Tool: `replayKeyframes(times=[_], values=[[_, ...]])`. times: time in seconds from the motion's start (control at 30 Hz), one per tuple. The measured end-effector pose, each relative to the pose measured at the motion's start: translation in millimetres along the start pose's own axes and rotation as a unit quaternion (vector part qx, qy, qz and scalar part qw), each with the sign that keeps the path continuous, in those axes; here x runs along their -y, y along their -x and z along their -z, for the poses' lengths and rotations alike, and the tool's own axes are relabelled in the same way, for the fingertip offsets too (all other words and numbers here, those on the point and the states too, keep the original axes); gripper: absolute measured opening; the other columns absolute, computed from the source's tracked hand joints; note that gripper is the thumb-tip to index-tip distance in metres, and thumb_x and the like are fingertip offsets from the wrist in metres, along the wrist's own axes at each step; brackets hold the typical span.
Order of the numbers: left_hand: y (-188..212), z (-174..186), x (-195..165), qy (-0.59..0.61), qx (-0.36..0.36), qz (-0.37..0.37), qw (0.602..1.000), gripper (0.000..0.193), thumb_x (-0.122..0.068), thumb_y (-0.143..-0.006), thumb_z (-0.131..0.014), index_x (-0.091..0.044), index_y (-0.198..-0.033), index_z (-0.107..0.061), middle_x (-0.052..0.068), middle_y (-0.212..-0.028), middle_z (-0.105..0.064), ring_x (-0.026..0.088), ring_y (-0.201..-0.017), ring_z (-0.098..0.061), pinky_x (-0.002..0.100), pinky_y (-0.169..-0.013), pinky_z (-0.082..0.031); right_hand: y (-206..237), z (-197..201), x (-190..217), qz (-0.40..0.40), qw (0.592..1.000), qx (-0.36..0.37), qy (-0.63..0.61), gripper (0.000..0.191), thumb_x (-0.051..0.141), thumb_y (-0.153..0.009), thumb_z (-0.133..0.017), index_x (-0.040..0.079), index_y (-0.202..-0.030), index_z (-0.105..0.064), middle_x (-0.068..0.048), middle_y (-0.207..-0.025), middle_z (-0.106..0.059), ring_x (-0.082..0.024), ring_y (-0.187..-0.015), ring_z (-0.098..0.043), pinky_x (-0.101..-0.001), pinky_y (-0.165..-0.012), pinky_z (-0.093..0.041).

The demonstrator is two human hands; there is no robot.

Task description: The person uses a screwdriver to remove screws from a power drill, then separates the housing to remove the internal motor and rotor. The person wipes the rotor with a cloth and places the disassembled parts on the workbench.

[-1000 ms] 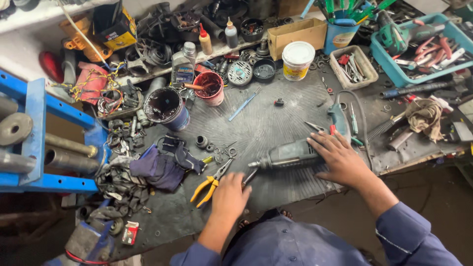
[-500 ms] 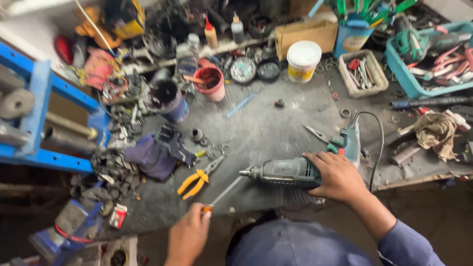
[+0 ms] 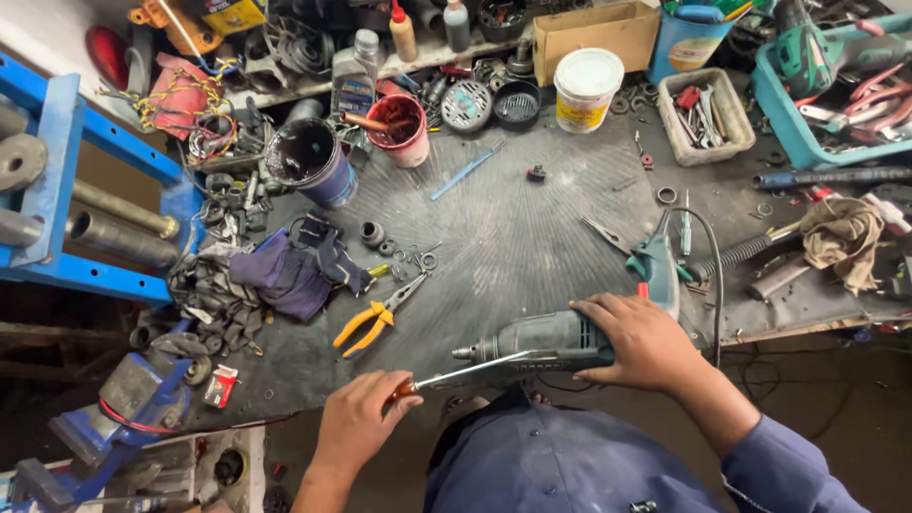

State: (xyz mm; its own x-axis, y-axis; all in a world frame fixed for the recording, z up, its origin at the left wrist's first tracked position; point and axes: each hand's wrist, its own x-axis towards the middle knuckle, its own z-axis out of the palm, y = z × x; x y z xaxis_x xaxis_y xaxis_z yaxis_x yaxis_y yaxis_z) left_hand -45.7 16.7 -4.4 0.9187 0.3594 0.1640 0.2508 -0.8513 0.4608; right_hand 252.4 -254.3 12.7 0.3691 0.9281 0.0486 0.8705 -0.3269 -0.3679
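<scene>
A grey and teal power drill (image 3: 560,334) lies on its side at the front edge of a dark rubber-topped workbench (image 3: 513,228). My right hand (image 3: 641,342) rests flat on the drill's rear body and holds it down. My left hand (image 3: 361,418) is closed on the handle of a screwdriver (image 3: 465,370), whose thin metal shaft points right and touches the drill's body near its front. Orange-handled pliers (image 3: 375,318) lie on the bench just left of the drill's nose.
A dark blue rag (image 3: 290,271), black cup (image 3: 309,157) and red cup (image 3: 404,123) sit at left. A white tub (image 3: 584,85), a grey tray of small tools (image 3: 703,114), a teal bin (image 3: 836,76) and a tan rag (image 3: 841,237) fill the back and right. A blue vise (image 3: 114,408) stands lower left.
My left hand has picked up the screwdriver and brought its tip onto the drill. The drill and my right hand slid nearer the front edge.
</scene>
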Motion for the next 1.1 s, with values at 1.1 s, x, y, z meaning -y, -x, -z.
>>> replayKeyframes(times=[1.1], values=[[-51, -36, 10, -0.097, 0.078, -0.158, 0.980, 0.035, -0.013, -0.073, -0.079, -0.004, -0.099, -0.057, 0.011, -0.095, -0.061, 0.029, -0.076, -0.068, 0.040, -0.057, -0.054, -2, -2, 2, -0.009, 1.000, 0.012, -0.003, 0.103, 0.047, -0.049, -0.092, 0.008, -0.138, -0.056, -0.011, -0.121, -0.064, -0.033, -0.108, -0.062, -0.0443, -0.095, -0.047]])
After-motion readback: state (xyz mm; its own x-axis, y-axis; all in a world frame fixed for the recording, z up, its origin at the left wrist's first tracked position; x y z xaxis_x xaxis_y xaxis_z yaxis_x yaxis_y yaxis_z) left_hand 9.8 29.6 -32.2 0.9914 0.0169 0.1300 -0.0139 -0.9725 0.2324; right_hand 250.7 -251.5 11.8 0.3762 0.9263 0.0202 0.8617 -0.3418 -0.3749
